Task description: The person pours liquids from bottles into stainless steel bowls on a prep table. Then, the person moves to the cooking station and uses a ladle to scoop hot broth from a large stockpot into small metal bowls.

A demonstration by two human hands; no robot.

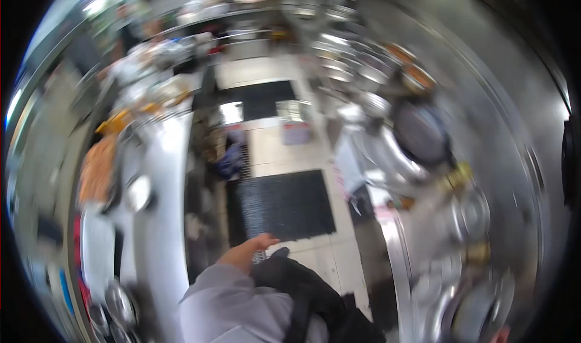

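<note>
My left hand (pixel 259 244) hangs in front of my body at the end of a light sleeve (pixel 224 300). It is blurred; its fingers look loosely stretched, and I see nothing in them. Below it is my dark apron (pixel 296 282). Only a blurred bit of my right hand (pixel 501 336) shows at the bottom right edge. That hand is close to a round metal pan or bowl (pixel 445 313); whether it touches or grips this is hidden.
A steel counter (pixel 169 222) runs along the left, with a tray of orange-brown food (pixel 98 170) and a small bowl (pixel 139 191). Along the right stand metal bowls and a dark pan (pixel 420 131). A black mat (pixel 287 204) lies on the aisle's tiles. A person (pixel 127 31) is far left.
</note>
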